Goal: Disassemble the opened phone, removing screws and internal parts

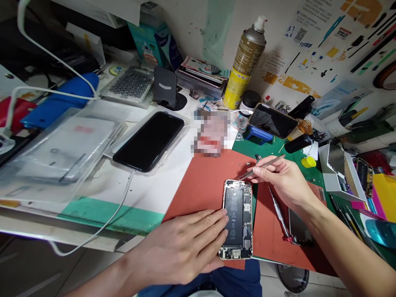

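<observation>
An opened phone [236,218], its black battery and inner parts showing, lies on the reddish-brown mat [198,185] near the front edge. My left hand [188,243] rests flat along the phone's left side, fingers stretched out and their tips on its edge. Metal tweezers [262,166] are pinched in my right hand [283,179], with the tips at the phone's top edge. A silver screwdriver [278,212] with a red end lies to the right, beside a dark phone part [298,225] partly hidden by my right forearm.
A black phone [150,140] with a white cable lies left of the mat. Behind stand a spray can [244,62] and a propped phone [272,120]. Plastic bags [62,148] cover the left side; a white box [342,171] and tools sit at the right.
</observation>
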Demonstrator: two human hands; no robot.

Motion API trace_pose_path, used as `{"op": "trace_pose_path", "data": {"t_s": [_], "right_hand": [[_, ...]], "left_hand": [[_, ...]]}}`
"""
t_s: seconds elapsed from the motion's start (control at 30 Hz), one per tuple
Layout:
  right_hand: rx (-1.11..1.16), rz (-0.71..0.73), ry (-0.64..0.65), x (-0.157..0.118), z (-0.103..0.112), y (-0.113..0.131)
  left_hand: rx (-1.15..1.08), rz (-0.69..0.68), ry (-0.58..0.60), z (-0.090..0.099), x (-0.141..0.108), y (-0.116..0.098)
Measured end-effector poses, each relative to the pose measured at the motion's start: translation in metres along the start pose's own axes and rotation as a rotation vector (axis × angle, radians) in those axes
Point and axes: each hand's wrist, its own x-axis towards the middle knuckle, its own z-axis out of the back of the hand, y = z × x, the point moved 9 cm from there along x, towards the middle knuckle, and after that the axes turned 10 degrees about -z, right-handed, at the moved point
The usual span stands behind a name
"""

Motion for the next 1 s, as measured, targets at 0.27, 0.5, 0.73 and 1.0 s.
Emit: {"op": "trace_pose_path", "data": {"t_s": [0.27, 0.5, 0.73, 1.0], "right_hand": [[0.081, -0.077, 0.036, -0.004, -0.003, -0.004], [-0.23, -0.147, 0.126, -0.021, -0.021, 0.008], [-0.647, -0.139, 0.25, -0.006, -0.053, 0.0], [-0.829, 0.084, 0.081, -0.01, -0.065, 0.011]], "left_hand": [[0.02, -0.003, 0.015, -0.001, 0.0, 0.001], [0.006, 0.004, 0.0, 0.0, 0.001, 0.001], [0.001, 0.005, -0.02, 0.002, 0.002, 0.001], [0.01, -0.005, -0.008, -0.002, -0.001, -0.001]]}}
